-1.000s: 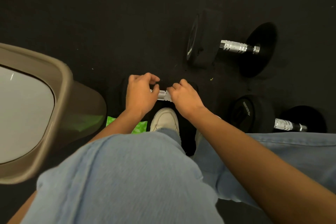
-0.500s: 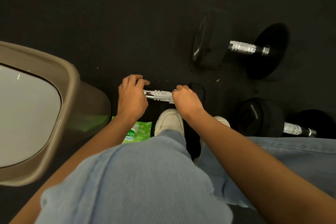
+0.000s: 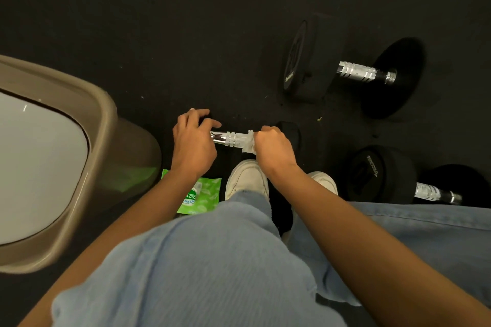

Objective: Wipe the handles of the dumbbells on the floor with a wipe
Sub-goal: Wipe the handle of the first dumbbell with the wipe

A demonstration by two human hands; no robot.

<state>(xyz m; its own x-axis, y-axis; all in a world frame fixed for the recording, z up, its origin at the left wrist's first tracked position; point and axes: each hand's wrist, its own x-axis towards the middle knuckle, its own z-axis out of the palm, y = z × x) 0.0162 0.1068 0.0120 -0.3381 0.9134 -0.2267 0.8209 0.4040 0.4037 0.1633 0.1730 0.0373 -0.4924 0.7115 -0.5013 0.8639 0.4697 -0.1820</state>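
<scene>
A small black dumbbell lies on the dark floor just ahead of my shoes, its chrome handle (image 3: 230,138) showing between my hands. My right hand (image 3: 273,150) is curled round a white wipe (image 3: 249,142) wrapped on the right end of that handle, next to its right weight (image 3: 291,133). My left hand (image 3: 194,142) rests over the dumbbell's left weight with fingers spread, steadying it. A larger dumbbell (image 3: 356,71) lies farther back on the right. Another large dumbbell (image 3: 382,172) lies near right, partly hidden by my leg.
A tan bin (image 3: 87,141) with a white liner stands at the left. A green wipes pack (image 3: 203,195) lies on the floor under my left forearm. My white shoes (image 3: 247,176) and jeans-clad knees fill the foreground.
My right hand with the wipe has slid rightward along the handle, baring more chrome. My left hand's fingers have lifted and spread over the left weight.
</scene>
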